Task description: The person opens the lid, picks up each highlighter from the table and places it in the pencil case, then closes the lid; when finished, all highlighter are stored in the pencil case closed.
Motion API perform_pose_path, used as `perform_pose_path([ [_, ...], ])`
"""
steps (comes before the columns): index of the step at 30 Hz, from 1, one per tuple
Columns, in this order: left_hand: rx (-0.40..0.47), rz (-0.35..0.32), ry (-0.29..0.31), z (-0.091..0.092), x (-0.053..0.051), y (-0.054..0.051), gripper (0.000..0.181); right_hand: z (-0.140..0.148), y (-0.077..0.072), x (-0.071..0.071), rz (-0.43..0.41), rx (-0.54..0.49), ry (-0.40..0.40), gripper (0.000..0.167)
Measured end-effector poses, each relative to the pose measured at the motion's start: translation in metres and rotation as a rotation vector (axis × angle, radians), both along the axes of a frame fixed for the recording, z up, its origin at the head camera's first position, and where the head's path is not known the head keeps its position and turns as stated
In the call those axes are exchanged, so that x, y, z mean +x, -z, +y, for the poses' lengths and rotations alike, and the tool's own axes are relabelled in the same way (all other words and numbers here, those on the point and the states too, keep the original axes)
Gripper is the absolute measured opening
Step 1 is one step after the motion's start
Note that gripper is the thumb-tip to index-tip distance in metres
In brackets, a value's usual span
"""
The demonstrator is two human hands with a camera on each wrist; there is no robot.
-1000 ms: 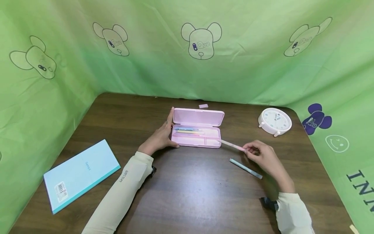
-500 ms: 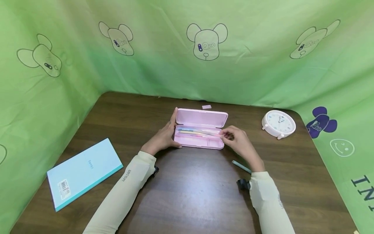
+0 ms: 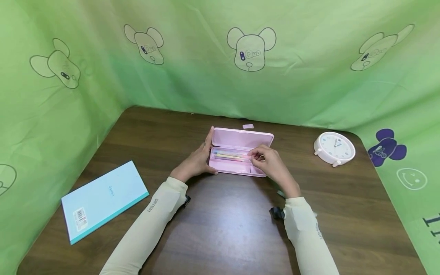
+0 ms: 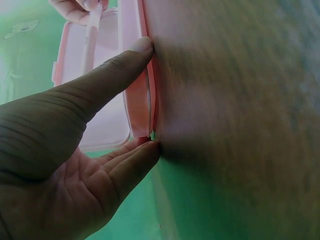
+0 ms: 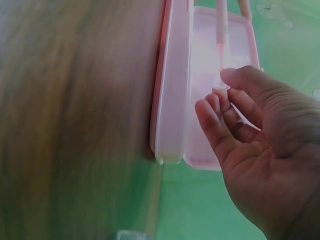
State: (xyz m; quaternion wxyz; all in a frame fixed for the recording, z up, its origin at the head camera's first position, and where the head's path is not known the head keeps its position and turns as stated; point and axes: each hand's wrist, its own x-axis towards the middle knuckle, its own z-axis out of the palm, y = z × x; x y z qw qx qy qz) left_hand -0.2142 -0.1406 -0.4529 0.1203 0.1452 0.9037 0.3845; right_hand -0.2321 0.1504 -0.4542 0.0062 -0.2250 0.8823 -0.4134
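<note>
We see the pink plastic pencil case (image 3: 227,165), lid raised, at the centre of the head view. Our left hand (image 3: 196,162) grips its left end between thumb and fingers; our right hand (image 3: 271,162) pinches one end of a slim pale-pink pen (image 5: 222,27) at the rear compartment. To lay it in well, we judge, we should hold the case steady, align the pen lengthwise and lower it flat beside the slim yellow pen (image 3: 225,156) before loosening the pinch. We cannot tell whether it touches the pens there, which blur together. Lower right of the case, a slim blue-green pen (image 3: 281,194) on the dark wooden tabletop (image 3: 223,229) is mostly hidden by our right arm.
</note>
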Motion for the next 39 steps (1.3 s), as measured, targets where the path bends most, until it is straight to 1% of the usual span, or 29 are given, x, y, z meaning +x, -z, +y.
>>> perform_pose_path([
  [3, 0.001, -0.002, 0.0, 0.002, 0.0, -0.002, 0.156, -0.001, -0.001, 0.0, 0.014, 0.024, 0.001, 0.013],
  [8, 0.001, -0.011, 0.0, 0.005, 0.001, -0.003, 0.155, 0.002, -0.002, 0.001, 0.043, 0.081, 0.033, 0.032],
  [10, 0.0, -0.008, 0.001, 0.006, 0.001, -0.002, 0.154, 0.006, -0.001, 0.002, 0.048, 0.095, 0.055, 0.034],
  [12, -0.002, -0.007, 0.001, 0.006, 0.001, -0.001, 0.153, 0.011, 0.0, 0.004, 0.053, 0.106, 0.067, 0.033],
  [16, -0.02, -0.004, -0.003, 0.005, 0.002, 0.001, 0.154, 0.023, 0.0, 0.01, 0.07, 0.121, 0.064, 0.03],
  [19, -0.016, 0.002, -0.004, 0.004, 0.002, 0.002, 0.154, 0.035, 0.0, 0.016, 0.079, 0.124, 0.064, 0.027],
  [23, -0.006, -0.003, -0.004, 0.004, 0.001, 0.001, 0.154, 0.056, -0.001, 0.028, 0.069, 0.136, 0.072, 0.022],
  [28, -0.025, -0.013, -0.004, 0.005, 0.001, -0.001, 0.154, 0.09, -0.001, 0.049, 0.046, 0.178, 0.088, 0.022],
  [34, -0.017, -0.011, 0.001, 0.003, 0.0, -0.001, 0.155, 0.132, -0.003, 0.077, -0.048, 0.199, 0.109, 0.022],
  [37, -0.017, -0.002, 0.0, 0.001, 0.0, -0.001, 0.155, 0.152, -0.003, 0.089, -0.067, 0.202, 0.12, 0.022],
  [38, -0.006, 0.012, 0.01, -0.002, -0.003, 0.006, 0.156, 0.158, -0.003, 0.093, -0.069, 0.203, 0.124, 0.022],
  [39, -0.005, 0.014, 0.011, -0.002, -0.003, 0.006, 0.156, 0.164, -0.003, 0.097, -0.069, 0.203, 0.13, 0.021],
])
